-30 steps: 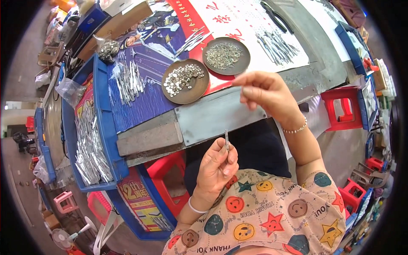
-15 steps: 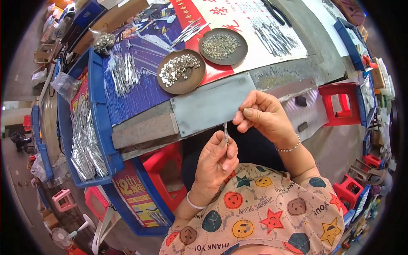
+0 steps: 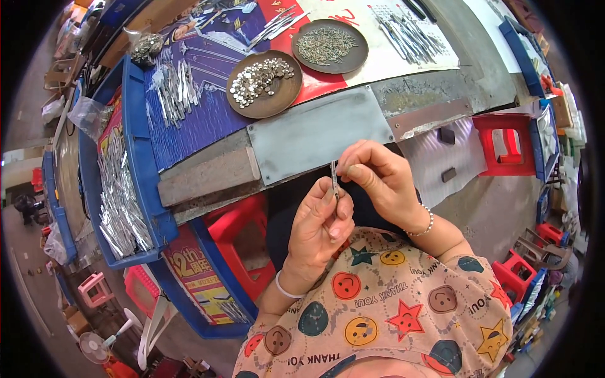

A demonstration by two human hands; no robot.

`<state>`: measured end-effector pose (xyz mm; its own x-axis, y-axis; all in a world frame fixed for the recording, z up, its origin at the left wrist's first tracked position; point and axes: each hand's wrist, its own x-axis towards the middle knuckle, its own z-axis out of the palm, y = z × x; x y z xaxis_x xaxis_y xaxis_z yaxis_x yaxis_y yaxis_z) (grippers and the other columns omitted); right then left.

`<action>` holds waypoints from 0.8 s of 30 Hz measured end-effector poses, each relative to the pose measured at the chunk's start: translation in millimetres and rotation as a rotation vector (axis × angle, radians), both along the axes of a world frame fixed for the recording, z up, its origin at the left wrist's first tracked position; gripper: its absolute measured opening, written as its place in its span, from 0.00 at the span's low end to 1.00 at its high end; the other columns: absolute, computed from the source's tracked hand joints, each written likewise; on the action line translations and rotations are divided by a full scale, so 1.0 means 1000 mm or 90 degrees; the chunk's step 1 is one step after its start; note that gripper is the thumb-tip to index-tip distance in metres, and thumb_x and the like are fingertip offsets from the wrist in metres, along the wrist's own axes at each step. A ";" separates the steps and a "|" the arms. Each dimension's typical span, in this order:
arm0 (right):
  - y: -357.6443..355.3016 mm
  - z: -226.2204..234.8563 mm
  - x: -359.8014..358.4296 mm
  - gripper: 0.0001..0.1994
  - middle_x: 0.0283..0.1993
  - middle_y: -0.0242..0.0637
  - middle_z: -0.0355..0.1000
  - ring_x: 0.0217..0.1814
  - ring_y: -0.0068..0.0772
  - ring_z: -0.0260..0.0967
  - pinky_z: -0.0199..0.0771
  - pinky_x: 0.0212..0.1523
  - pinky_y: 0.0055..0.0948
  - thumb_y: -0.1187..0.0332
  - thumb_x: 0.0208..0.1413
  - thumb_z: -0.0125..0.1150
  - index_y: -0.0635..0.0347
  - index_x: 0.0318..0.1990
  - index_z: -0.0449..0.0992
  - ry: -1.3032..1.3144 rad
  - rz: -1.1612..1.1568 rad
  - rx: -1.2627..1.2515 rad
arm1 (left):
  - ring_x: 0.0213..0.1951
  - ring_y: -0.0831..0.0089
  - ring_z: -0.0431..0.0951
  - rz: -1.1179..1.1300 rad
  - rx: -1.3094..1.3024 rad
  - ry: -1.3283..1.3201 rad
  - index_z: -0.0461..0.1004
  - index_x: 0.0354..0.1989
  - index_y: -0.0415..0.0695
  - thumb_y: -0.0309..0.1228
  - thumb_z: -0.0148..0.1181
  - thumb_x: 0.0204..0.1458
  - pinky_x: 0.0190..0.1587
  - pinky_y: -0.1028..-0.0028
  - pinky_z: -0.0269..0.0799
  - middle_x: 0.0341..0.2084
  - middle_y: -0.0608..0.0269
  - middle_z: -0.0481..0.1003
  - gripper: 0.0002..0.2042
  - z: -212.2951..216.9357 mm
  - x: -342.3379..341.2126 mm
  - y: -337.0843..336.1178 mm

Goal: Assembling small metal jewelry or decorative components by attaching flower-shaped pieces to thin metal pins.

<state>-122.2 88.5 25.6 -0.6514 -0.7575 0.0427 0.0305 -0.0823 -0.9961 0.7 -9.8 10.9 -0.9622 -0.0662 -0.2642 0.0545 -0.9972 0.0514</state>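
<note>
My left hand [image 3: 317, 223], closed, holds a slim metal piece [image 3: 334, 171] upright between thumb and fingers. Its exact kind is too small to tell. Pinched together, the thumb and forefinger of my right hand [image 3: 383, 184] are at the upper end of that piece; whatever they grip is hidden. Both hands are just off the near edge of a grey metal plate [image 3: 315, 138] on the bench. Beyond it stand a brown dish [image 3: 282, 99] of small silvery discs and a second dark dish [image 3: 361, 53] of tiny pins.
Slim metal strips [image 3: 176, 94] lie left of the dishes, and more strips [image 3: 409, 39] lie at the far right. A blue tray [image 3: 140, 154] full of metal pieces stands at the left. A worn bar [image 3: 208, 179] borders the bench. Red stools [image 3: 484, 123] stand around.
My right hand has come in leftward, so its fingertips are now at the metal piece's upper end. The view has shifted slightly; my left hand keeps its grip.
</note>
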 end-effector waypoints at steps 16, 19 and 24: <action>-0.015 -0.006 0.009 0.07 0.30 0.40 0.66 0.28 0.27 0.62 0.64 0.29 0.22 0.72 0.57 0.54 0.64 0.28 0.66 0.243 -0.041 0.000 | 0.18 0.80 0.67 -0.001 0.008 -0.036 0.65 0.40 0.46 0.31 0.50 0.60 0.19 0.85 0.61 0.26 0.61 0.70 0.05 -0.004 -0.004 -0.001; -0.017 -0.008 0.011 0.06 0.29 0.41 0.66 0.27 0.36 0.64 0.66 0.28 0.28 0.75 0.51 0.58 0.64 0.28 0.66 0.387 -0.082 -0.001 | 0.19 0.80 0.68 0.020 -0.067 -0.047 0.65 0.38 0.45 0.31 0.51 0.60 0.20 0.85 0.62 0.24 0.62 0.71 0.05 -0.008 -0.002 -0.001; -0.012 -0.006 0.013 0.04 0.29 0.42 0.67 0.26 0.36 0.65 0.67 0.26 0.28 0.80 0.47 0.58 0.63 0.27 0.68 0.493 -0.074 -0.010 | 0.19 0.78 0.71 0.061 -0.230 -0.064 0.64 0.34 0.45 0.28 0.53 0.58 0.21 0.82 0.65 0.22 0.61 0.72 0.05 -0.009 0.002 0.003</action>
